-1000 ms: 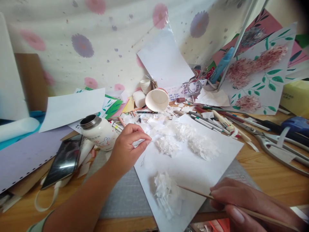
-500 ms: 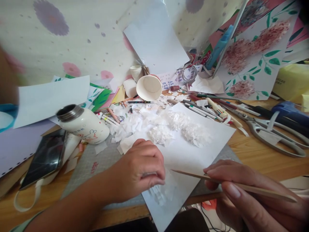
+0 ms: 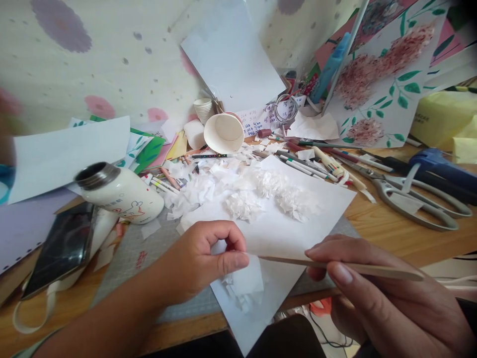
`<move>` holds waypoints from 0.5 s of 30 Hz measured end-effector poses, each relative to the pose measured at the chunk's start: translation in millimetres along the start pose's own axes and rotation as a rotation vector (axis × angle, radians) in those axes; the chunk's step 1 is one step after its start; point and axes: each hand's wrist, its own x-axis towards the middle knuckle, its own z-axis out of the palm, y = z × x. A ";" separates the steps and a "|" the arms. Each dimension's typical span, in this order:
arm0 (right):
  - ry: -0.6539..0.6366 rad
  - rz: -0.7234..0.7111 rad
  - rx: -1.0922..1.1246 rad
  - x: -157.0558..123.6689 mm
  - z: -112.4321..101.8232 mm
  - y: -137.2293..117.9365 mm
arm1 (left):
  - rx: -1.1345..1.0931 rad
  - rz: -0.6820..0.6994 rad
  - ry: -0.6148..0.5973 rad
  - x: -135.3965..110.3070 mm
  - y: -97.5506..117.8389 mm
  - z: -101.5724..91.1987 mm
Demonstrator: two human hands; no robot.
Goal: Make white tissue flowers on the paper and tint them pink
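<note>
My left hand (image 3: 214, 261) has thumb and forefinger pinched on a thin white paper square (image 3: 254, 276), which hangs over the near part of a white sheet (image 3: 278, 241). A slim wooden stick (image 3: 372, 269) lies between the thumb and fingers of my right hand (image 3: 376, 286). Its pointed tip reaches left to the upper edge of the square, beside my left thumb; whether they touch I cannot tell. Farther back on the sheet sit ruffled white paper clusters (image 3: 243, 205). More small paper pieces show beneath the held square.
Loose paper squares (image 3: 201, 191) lie behind my left hand. At left stand a white bottle (image 3: 136, 196) and a dark phone (image 3: 63, 248). A paper cup (image 3: 223, 133) lies tipped at the back. Large scissors (image 3: 421, 199) and several pens (image 3: 303, 166) lie right.
My left hand has turned and now shows its thumb and forefinger pinching the paper square. The stick's tip has come close to it. The whole view has shifted slightly.
</note>
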 end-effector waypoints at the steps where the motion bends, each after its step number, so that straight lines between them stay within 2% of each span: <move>1: 0.000 0.003 0.004 -0.5 0.5 0.3 | -0.011 -0.063 -0.017 0.4 0.9 1.8; 3: 0.008 0.006 0.018 -1.3 1.8 0.6 | 0.005 -0.149 -0.012 1.9 1.5 5.7; 6: -0.005 -0.020 0.016 -1.6 2.8 1.0 | 0.059 -0.190 -0.006 4.3 -0.6 10.5; 11: -0.041 -0.130 -0.064 5.1 2.5 -2.1 | 0.188 -0.101 -0.011 7.1 -5.3 13.3; 15: -0.108 -0.286 -0.127 9.6 2.3 -6.4 | 0.283 -0.036 -0.013 9.6 -6.6 14.3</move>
